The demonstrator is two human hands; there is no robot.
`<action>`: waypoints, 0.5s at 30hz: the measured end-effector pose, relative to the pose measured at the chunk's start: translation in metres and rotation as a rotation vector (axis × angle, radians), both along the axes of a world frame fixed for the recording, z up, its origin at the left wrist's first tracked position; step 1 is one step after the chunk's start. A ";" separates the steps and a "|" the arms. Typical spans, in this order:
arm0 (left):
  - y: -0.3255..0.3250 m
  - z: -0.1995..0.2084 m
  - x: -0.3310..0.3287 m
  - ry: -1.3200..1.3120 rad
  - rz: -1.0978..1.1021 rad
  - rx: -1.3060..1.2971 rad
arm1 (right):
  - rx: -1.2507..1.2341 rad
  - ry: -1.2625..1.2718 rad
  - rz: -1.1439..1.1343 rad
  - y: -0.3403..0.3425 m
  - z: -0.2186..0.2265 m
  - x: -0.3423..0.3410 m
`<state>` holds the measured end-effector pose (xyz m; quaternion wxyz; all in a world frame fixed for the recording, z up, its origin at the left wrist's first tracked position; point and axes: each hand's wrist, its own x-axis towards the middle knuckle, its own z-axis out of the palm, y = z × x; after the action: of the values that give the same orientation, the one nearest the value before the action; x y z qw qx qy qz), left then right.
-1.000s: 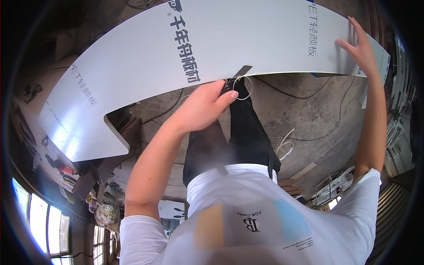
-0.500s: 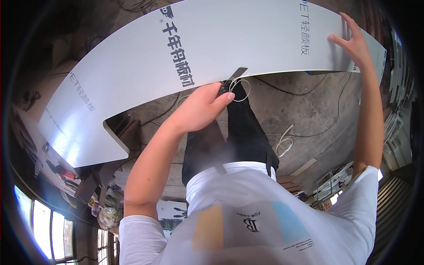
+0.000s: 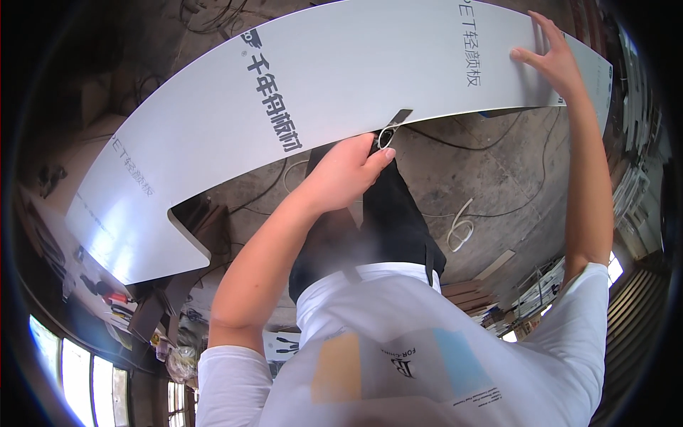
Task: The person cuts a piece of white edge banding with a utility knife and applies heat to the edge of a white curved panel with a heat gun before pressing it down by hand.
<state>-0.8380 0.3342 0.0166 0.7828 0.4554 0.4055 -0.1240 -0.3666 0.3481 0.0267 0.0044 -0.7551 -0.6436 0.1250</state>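
Note:
A long white board point(image 3: 370, 64) with printed lettering and an L-shaped notch at its left end spans the view in front of me. My left hand point(image 3: 341, 174) is closed around the dark handle of a flat-bladed hand tool point(image 3: 403, 117), probably a file or scraper. Its grey blade pokes up over the board's near edge. A thin white strip point(image 3: 385, 136) curls in a loop beside the blade. Toward the right end, my right hand point(image 3: 558, 65) rests on the board with thumb and fingers apart, its fingertips near the far edge.
Dark cables point(image 3: 473, 148) trail over the concrete floor point(image 3: 491, 171) under the board. A curled white strip point(image 3: 461, 231) lies there too. Hand tools point(image 3: 117, 302) sit on a surface at the lower left. Stacked panels point(image 3: 637, 135) stand along the right side.
My left hand has slid right along the near edge with the tool. The white loop by the blade looks smaller. The board and my right hand appear slightly further left in view.

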 end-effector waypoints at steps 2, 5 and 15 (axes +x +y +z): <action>-0.005 -0.008 0.004 -0.024 -0.009 0.043 | -0.032 0.051 -0.016 0.005 0.005 -0.015; -0.011 -0.012 0.013 -0.067 -0.001 0.074 | -0.011 -0.019 -0.122 0.009 0.028 -0.053; -0.017 -0.006 0.043 -0.051 -0.016 0.120 | -0.194 -0.035 -0.243 0.018 0.042 -0.058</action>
<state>-0.7948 0.3174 0.0106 0.7633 0.5077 0.3882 -0.0942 -0.4245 0.3660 0.0689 -0.0647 -0.8263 -0.5323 0.1722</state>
